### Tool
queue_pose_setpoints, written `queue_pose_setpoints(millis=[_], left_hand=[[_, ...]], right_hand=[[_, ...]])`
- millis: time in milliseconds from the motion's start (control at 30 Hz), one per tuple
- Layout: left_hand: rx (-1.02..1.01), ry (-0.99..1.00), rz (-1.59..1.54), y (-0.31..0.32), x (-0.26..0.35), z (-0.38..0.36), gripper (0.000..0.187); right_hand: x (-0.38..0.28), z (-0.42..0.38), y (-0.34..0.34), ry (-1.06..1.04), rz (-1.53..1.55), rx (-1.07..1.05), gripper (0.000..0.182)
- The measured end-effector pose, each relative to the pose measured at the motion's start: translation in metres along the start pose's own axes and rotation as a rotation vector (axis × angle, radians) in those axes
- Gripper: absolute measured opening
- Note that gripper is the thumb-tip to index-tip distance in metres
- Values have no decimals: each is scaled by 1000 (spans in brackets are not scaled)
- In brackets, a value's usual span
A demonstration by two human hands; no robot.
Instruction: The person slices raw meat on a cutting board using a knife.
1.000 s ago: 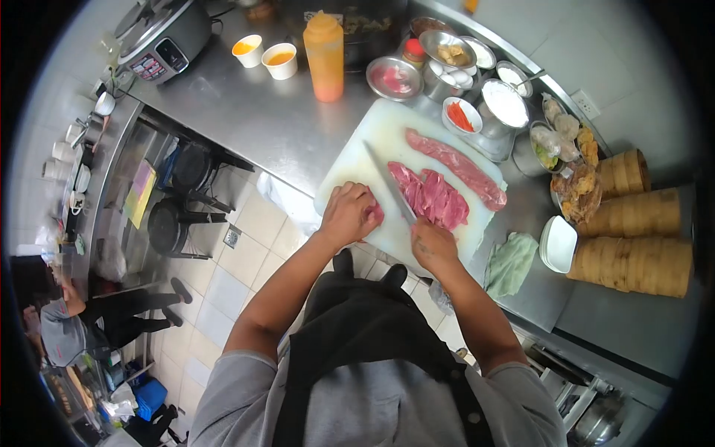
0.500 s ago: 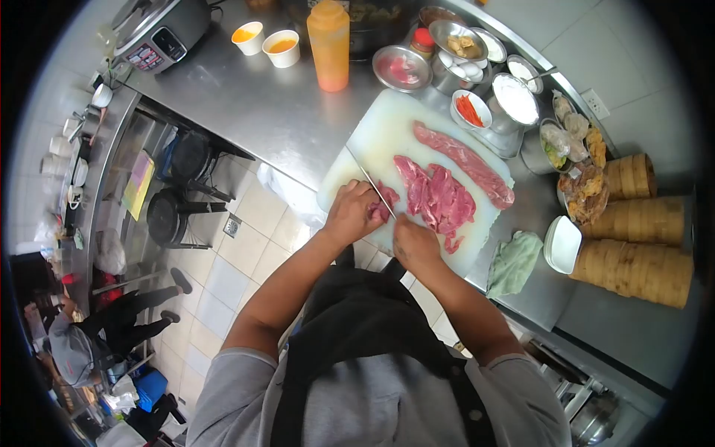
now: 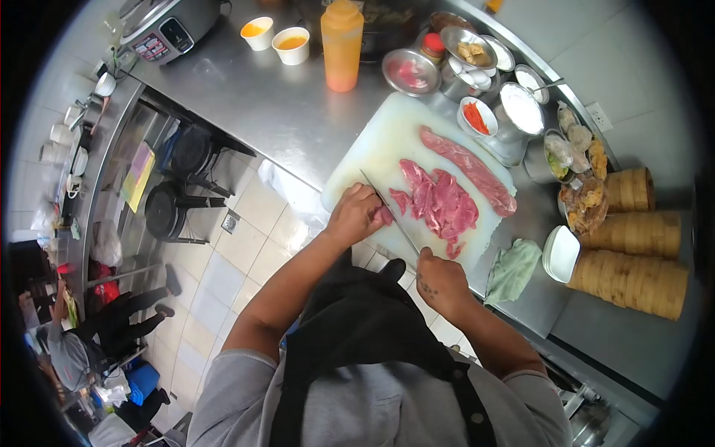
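Note:
My right hand is closed round the handle of a knife, whose blade points away and to the left over the white cutting board. Closed on a small piece of raw meat at the board's near left edge is my left hand. The blade lies just right of that piece. A pile of raw meat slices rests in the middle of the board, with a small slice at its left. Beyond the pile lies a long uncut strip of meat.
An orange squeeze bottle and two paper cups stand behind the board. Several metal bowls are at the back right. A green cloth, white dishes and bamboo steamers sit right. Another person is far left.
My right hand has drawn the knife back toward me and to the right. A small cut slice now lies apart between the blade and the pile.

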State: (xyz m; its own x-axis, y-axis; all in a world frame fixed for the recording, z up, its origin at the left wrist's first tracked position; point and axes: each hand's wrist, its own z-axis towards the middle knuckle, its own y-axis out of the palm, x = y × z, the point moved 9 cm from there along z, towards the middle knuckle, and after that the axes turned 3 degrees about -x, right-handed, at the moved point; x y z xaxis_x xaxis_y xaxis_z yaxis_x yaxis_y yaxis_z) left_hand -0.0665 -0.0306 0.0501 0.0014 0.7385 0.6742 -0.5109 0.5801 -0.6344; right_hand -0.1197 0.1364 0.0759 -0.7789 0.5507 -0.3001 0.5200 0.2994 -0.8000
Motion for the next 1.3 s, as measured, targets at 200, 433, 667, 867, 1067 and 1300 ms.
queue_pose_setpoints(millis=[200, 433, 667, 867, 1067, 1300], left_hand=[[-6, -11, 39, 3, -4, -2, 16], [62, 4, -12, -11, -6, -10, 20], [7, 5, 9, -2, -8, -4, 15], [-14, 13, -16, -4, -4, -11, 16], [10, -26, -87, -14, -10, -13, 17], [56, 5, -43, -8, -11, -9, 16]], right_hand=[[-7, 74, 5, -197, 63, 363, 17], [19, 34, -7, 29, 64, 189, 24], [3, 14, 18, 38, 14, -81, 19], [-2, 81, 7, -36, 163, 179, 24], [18, 34, -2, 16, 81, 168, 25], [-9, 8, -5, -73, 47, 76, 16]])
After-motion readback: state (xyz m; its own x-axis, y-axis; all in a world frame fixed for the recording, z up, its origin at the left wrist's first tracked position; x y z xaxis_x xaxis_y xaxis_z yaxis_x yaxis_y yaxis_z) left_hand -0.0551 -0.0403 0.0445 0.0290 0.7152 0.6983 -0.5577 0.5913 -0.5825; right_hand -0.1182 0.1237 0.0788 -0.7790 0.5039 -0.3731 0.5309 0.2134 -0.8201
